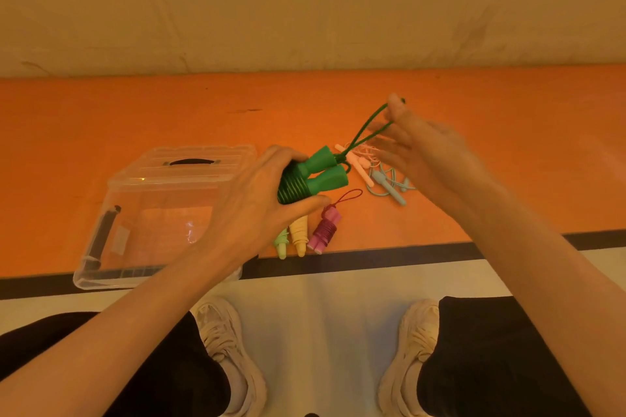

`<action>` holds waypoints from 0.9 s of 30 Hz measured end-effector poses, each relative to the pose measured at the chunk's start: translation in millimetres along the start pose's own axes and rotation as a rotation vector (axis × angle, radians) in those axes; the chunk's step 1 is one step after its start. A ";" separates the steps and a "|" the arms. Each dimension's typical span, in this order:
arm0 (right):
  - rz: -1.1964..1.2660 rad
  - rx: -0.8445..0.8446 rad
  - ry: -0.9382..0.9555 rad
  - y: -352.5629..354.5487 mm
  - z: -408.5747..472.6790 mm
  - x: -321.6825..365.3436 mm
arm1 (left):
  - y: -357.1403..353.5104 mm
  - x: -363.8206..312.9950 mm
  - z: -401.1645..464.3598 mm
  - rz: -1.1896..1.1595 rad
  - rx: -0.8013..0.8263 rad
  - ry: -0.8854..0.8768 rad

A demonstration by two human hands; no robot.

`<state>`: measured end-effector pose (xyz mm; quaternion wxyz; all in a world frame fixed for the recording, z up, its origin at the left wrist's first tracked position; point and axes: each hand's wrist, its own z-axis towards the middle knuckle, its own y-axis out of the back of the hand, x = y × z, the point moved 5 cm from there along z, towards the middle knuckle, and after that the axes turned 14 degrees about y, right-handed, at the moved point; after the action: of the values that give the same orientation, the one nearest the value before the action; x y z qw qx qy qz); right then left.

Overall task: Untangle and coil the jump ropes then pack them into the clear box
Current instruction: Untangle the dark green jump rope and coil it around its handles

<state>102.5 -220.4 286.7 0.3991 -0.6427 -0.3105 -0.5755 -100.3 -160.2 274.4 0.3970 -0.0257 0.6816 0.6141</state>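
Observation:
My left hand (pixel 261 200) grips the green jump rope (pixel 315 176) by its two handles, with the cord wound round them. My right hand (pixel 420 149) pinches a loop of the same green cord, pulled up and to the right. Below, near the table's front edge, lie a coiled purple rope (pixel 326 230), a yellow rope (pixel 299 234) and a light green rope (pixel 282 243). A pink rope (pixel 355 162) and a light blue rope (pixel 389 188) lie loose and tangled under my right hand. The clear box (pixel 159 213) stands open at the left with nothing inside.
The orange table (pixel 135 112) ends at a dark front edge. The box's lid (pixel 193 162) with a black handle leans behind the box. A pale wall rises behind the table. My knees and shoes are below the edge.

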 end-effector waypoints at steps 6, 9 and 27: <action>0.122 0.231 -0.254 -39.4 -24.4 -37.8 | -7.3 -3.2 -3.6 -0.206 0.078 0.056; 0.027 0.149 -0.175 -33.5 -20.3 -34.3 | -16.5 -7.5 -6.3 -0.312 0.327 0.080; -0.165 0.189 -0.133 -26.6 0.8 -30.3 | -25.5 -11.5 -4.5 -0.798 0.451 0.327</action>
<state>75.6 -204.9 260.9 0.3875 -0.6114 -0.4408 -0.5307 -81.4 -175.6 259.8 0.4848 -0.2948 0.7880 0.2389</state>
